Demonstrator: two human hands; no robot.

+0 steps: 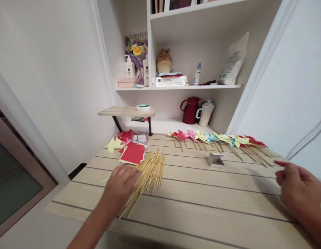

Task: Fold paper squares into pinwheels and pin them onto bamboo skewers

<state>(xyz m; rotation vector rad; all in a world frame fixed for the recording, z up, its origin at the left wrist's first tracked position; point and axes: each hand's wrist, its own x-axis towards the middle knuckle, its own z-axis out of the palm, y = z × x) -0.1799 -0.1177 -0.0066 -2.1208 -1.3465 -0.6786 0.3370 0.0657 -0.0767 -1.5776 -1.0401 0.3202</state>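
Note:
My left hand (122, 182) is closed at the left side of a loose pile of thin bamboo sticks (151, 169). Its fingertips are partly hidden, and the pale end of one stick (104, 180) pokes out to the left of the hand. Just behind it lies a stack of square paper sheets (133, 153), red on top. On the right, my right hand (296, 186) hovers over the table edge, index finger stretched out and the others curled, with nothing visible in it. Near it is a row of paper pinwheels on sticks (222, 138) in red, pink, yellow and blue.
A small open box (216, 160) stands on the slatted table (202, 193). Pinwheel heads without visible sticks (113, 144) and a clear container (141, 139) lie at the back left, beside a small raised shelf (124, 111). A red jug (191, 110) and a tumbler (205, 114) stand behind.

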